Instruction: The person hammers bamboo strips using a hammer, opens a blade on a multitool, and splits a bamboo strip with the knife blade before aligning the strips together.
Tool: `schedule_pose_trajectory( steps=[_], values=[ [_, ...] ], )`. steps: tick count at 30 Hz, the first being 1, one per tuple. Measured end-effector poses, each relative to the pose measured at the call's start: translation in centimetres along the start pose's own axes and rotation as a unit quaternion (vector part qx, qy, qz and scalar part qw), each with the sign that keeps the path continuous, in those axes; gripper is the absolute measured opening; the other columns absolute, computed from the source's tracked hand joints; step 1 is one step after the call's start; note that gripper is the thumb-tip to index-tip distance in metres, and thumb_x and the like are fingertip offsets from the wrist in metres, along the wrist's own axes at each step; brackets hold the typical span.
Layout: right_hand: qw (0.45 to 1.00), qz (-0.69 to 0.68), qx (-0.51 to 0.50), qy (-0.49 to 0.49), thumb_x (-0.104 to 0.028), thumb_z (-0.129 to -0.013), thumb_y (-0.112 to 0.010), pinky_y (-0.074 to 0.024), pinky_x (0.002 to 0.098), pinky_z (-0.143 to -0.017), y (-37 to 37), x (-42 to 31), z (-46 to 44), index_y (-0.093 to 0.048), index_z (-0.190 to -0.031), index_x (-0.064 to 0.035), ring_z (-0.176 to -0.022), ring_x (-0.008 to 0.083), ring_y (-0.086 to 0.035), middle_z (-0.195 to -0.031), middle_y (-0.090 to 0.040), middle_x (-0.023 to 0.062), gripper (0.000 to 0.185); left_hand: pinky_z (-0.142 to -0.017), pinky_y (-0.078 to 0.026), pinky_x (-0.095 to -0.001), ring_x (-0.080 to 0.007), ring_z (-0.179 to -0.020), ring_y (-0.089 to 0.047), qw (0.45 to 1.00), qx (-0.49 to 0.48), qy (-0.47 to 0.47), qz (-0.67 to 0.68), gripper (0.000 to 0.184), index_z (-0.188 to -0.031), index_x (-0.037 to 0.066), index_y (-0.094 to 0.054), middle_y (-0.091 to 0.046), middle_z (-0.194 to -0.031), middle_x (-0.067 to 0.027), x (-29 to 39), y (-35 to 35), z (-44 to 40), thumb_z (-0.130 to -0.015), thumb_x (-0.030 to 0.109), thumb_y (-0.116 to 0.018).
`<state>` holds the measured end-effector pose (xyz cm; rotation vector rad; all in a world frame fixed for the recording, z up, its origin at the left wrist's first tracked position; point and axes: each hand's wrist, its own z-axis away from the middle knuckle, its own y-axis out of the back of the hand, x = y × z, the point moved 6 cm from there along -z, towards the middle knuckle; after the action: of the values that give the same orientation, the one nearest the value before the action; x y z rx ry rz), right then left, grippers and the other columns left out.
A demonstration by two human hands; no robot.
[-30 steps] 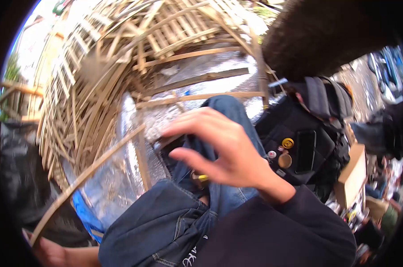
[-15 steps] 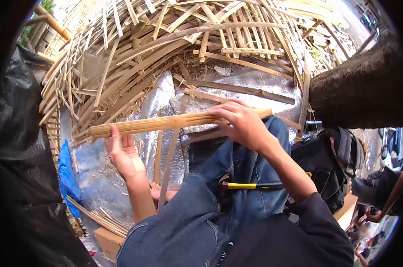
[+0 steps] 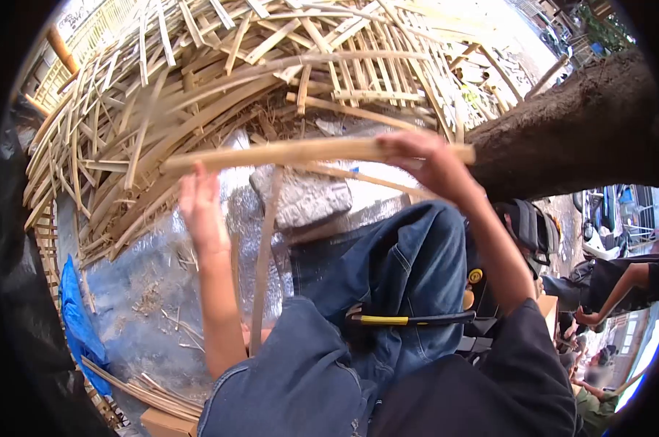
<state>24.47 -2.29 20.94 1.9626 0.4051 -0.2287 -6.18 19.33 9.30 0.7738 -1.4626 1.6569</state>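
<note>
A split bamboo piece [image 3: 293,151] is raised crosswise in front of me, slightly blurred. My right hand [image 3: 433,164] grips it near its right end, fingers wrapped over the top. Under the left end is my left hand [image 3: 202,207], its fingers stretched upward with the tips at the lower edge; whether they bear any weight I cannot tell. Below the bamboo lies a rough grey stone block [image 3: 300,198]. Across my jeans rests a tool with a yellow and black handle [image 3: 384,320]. A narrow bamboo strip [image 3: 266,255] stands between my left forearm and the block.
A big heap of bamboo strips [image 3: 220,95] spreads behind. A thick tree trunk [image 3: 570,135] leans in from the right, above a black backpack [image 3: 530,229]. Blue plastic [image 3: 80,320] and a cardboard box [image 3: 166,422] lie at left. Another person's arm [image 3: 617,295] shows at far right.
The bamboo piece and both hands have risen, and the piece now sits farther right relative to my legs. The view has shifted to the right. My right hand keeps its grip.
</note>
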Motion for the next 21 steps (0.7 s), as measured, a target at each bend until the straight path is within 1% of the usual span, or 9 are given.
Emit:
schedule_pose_trajectory(
  steps=[1, 3, 7, 8, 10, 11, 12, 14, 21],
  values=[
    [0.992, -0.086, -0.009, -0.090, -0.011, -0.089, -0.076, -0.0555, 0.0340, -0.090, 0.9, 2.1, 1.1, -0.067, -0.131, -0.0101, -0.104, 0.0196, -0.070, -0.114, -0.073, 0.0116, 0.043, -0.114, -0.042, -0.0389, -0.0258, -0.139, -0.048, 0.993, -0.096, 0.005, -0.064, 0.061, -0.149, -0.003, -0.043, -0.048, -0.150, -0.0226, -2.1, 0.0, 0.2, -0.099, 0.022, -0.067],
    [0.974, -0.124, -0.025, -0.186, -0.013, -0.089, -0.078, -0.0540, 0.0309, -0.089, 2.8, 6.2, 3.8, -0.068, -0.131, -0.0084, -0.102, 0.0128, -0.067, -0.111, -0.075, 0.0090, 0.043, -0.109, -0.042, -0.0344, -0.0240, -0.124, -0.060, 0.963, -0.132, 0.066, -0.224, 0.059, -0.145, -0.002, -0.049, -0.057, -0.141, -0.0199, -4.6, 0.3, 2.7, -0.097, 0.027, -0.070],
    [0.958, -0.118, -0.020, -0.260, -0.010, -0.090, -0.078, -0.0380, 0.0237, -0.062, 1.5, 9.7, 11.0, -0.072, -0.126, -0.0072, -0.074, 0.0049, -0.045, -0.089, -0.064, -0.0072, 0.037, -0.099, -0.050, -0.0413, -0.0304, -0.114, -0.064, 0.852, -0.133, -0.071, -0.502, 0.054, -0.133, 0.001, -0.060, -0.061, -0.132, -0.0184, -7.9, 2.0, 6.2, -0.093, 0.034, -0.074],
    [0.947, -0.115, -0.055, -0.296, -0.013, -0.090, -0.077, -0.0487, 0.0268, -0.071, 0.4, 9.4, 12.6, -0.073, -0.123, -0.0051, -0.077, 0.0075, -0.054, -0.094, -0.074, 0.0037, 0.033, -0.102, -0.049, -0.0427, -0.0337, -0.120, -0.061, 0.834, -0.132, -0.083, -0.530, 0.053, -0.134, 0.001, -0.058, -0.058, -0.136, -0.0195, -7.6, 1.8, 7.2, -0.092, 0.031, -0.074],
    [0.932, -0.189, -0.030, -0.307, -0.016, -0.091, -0.076, -0.0513, 0.0281, -0.076, -3.7, 10.9, 16.9, -0.072, -0.123, -0.0044, -0.084, 0.0082, -0.060, -0.098, -0.075, 0.0049, 0.035, -0.106, -0.046, -0.0450, -0.0376, -0.127, -0.056, 0.806, -0.158, -0.165, -0.546, 0.053, -0.134, 0.001, -0.056, -0.055, -0.139, -0.0205, -8.3, 2.1, 7.3, -0.092, 0.028, -0.074],
    [0.945, -0.236, 0.034, -0.222, -0.015, -0.091, -0.074, -0.0520, 0.0283, -0.085, -2.1, 5.6, 15.8, -0.070, -0.126, -0.0020, -0.094, 0.0119, -0.066, -0.106, -0.076, 0.0085, 0.037, -0.110, -0.043, -0.0468, -0.0404, -0.131, -0.051, 0.789, -0.181, -0.176, -0.560, 0.057, -0.140, 0.003, -0.052, -0.050, -0.144, -0.0215, -8.4, 1.8, 7.4, -0.092, 0.027, -0.073],
    [0.931, -0.205, -0.080, -0.292, -0.012, -0.091, -0.072, -0.0503, 0.0289, -0.095, -4.7, 7.9, 17.1, -0.068, -0.129, -0.0014, -0.107, 0.0169, -0.067, -0.118, -0.073, 0.0110, 0.039, -0.110, -0.043, -0.0468, -0.0404, -0.131, -0.051, 0.788, -0.175, -0.178, -0.563, 0.057, -0.140, 0.003, -0.052, -0.050, -0.144, -0.0215, -8.3, 1.7, 7.3, -0.092, 0.027, -0.073],
    [0.907, -0.316, 0.003, -0.280, -0.012, -0.091, -0.071, -0.0492, 0.0314, -0.100, -6.4, 7.6, 18.6, -0.067, -0.131, -0.0028, -0.112, 0.0196, -0.065, -0.122, -0.070, 0.0136, 0.042, -0.111, -0.041, -0.0463, -0.0408, -0.133, -0.050, 0.734, -0.220, -0.239, -0.596, 0.062, -0.145, 0.005, -0.046, -0.044, -0.150, -0.0217, -8.7, 0.5, 7.5, -0.093, 0.026, -0.071],
    [0.920, -0.264, -0.010, -0.291, -0.012, -0.090, -0.071, -0.0491, 0.0322, -0.099, -6.1, 6.5, 18.3, -0.067, -0.131, -0.0035, -0.111, 0.0210, -0.065, -0.122, -0.070, 0.0142, 0.042, -0.102, -0.050, -0.0478, -0.0395, -0.124, -0.054, 0.672, -0.262, -0.281, -0.633, 0.067, -0.153, 0.011, -0.042, -0.039, -0.159, -0.0092, -10.4, -0.8, 6.0, -0.093, 0.028, -0.069]
  ],
)
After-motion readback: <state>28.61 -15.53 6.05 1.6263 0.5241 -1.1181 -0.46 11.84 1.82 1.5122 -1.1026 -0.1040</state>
